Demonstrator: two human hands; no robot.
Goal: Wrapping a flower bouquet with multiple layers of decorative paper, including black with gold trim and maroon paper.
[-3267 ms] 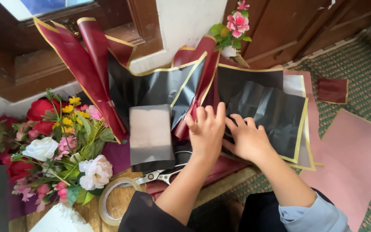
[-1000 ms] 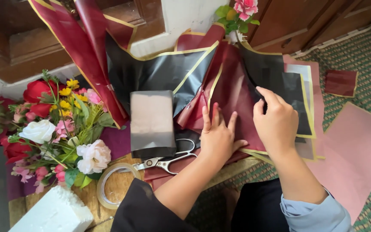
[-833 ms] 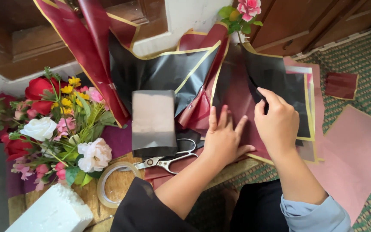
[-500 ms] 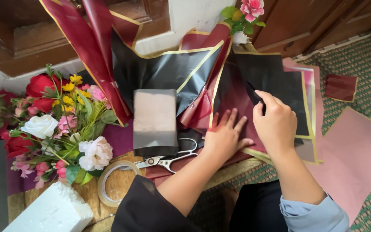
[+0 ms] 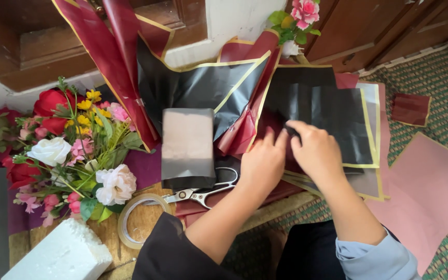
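- Green patterned carpet (image 5: 444, 109) and dark wooden panelling frame a low wooden board (image 5: 146, 220) where we work, with sheets spread out so each stays within reach
- Our left hand (image 5: 263, 166) lies flat, fingers spread and pressing down on the maroon wrapping sheet (image 5: 273, 124); it grips nothing, and seems to pin the paper so it cannot slide
- Our right hand (image 5: 315, 150) sits just beside it to the right, fingers curled, thumb and forefinger pinched on a corner of the black gold-edged wrapping sheet (image 5: 327, 106), which lies over the maroon one
- Left of our hands a grey rectangular paper-wrapped block (image 5: 187, 148) rests on the paper pile, and silver scissors (image 5: 203, 193) lie near its lower edge, handles toward us
- A clear tape roll (image 5: 141, 220) sits flat on the board, near the scissors
- Farther left, a bunch of artificial red, white, pink and yellow flowers (image 5: 71, 150) lies on its side, kept apart from the paper
- A white foam block (image 5: 58, 256) stands at the near left corner
- Pale pink paper sheets (image 5: 431, 197) lie on the carpet to the right, well apart from our hands
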